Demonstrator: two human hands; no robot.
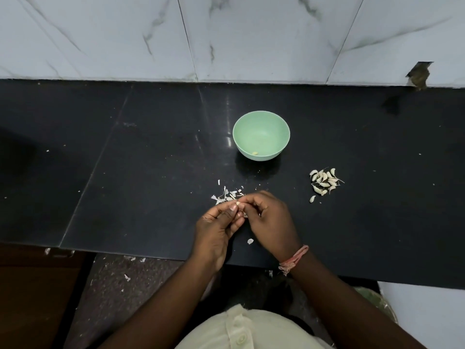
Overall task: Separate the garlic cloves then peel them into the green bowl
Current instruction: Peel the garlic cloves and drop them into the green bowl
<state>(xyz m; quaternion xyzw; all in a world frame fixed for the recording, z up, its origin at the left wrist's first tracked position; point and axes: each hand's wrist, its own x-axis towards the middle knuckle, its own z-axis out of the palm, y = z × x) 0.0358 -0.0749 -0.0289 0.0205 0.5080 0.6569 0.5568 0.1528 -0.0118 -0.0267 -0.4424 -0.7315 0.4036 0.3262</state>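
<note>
The garlic clove (238,203) is peeking out as a tiny pale bit between the fingers (232,207) of the left hand (217,231) and the right hand (270,217), so most of it is hiding. The small yellow thing (255,153) lying in the green bowl (261,117) is looking too little to name. The tabletop (151,159) is running off both side edges.

Pale unpeeled garlic cloves (324,182) lie heaped right of the green bowl (261,122) — one peeled clove (255,153) inside.

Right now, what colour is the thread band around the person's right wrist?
The thread band is pinkish orange, seen best in the head view.
</note>
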